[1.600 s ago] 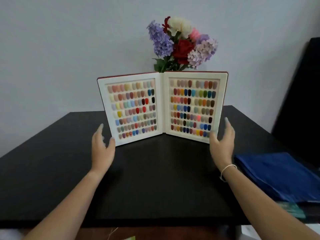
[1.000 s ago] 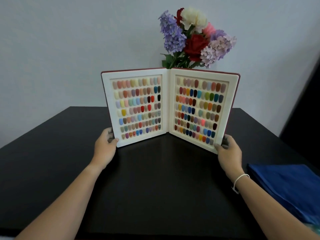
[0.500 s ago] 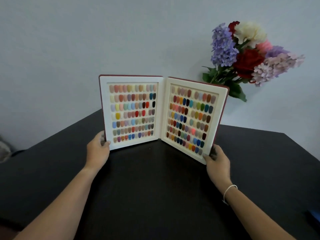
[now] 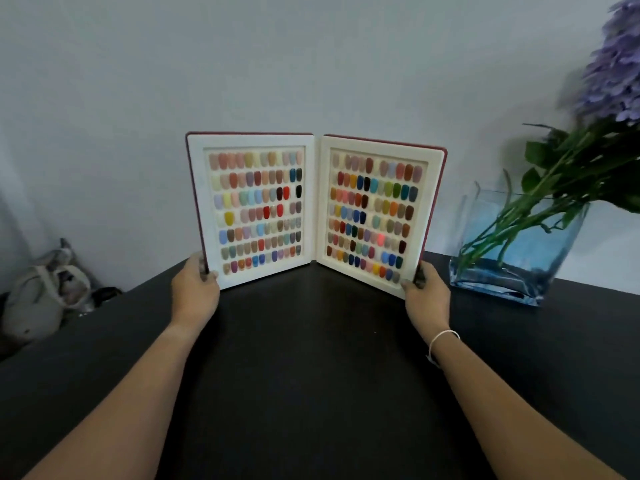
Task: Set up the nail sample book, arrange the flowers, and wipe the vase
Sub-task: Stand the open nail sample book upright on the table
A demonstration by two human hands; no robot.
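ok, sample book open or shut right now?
Open, standing upright: the nail sample book shows both panels, left hand and right hand gripping its lower outer corners.

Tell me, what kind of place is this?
Probably a nail salon desk or a home nail studio, though I can't be sure. A nail sample book full of coloured nail tips stands open on a black table, held by both hands, with flowers in a blue glass vase beside it.
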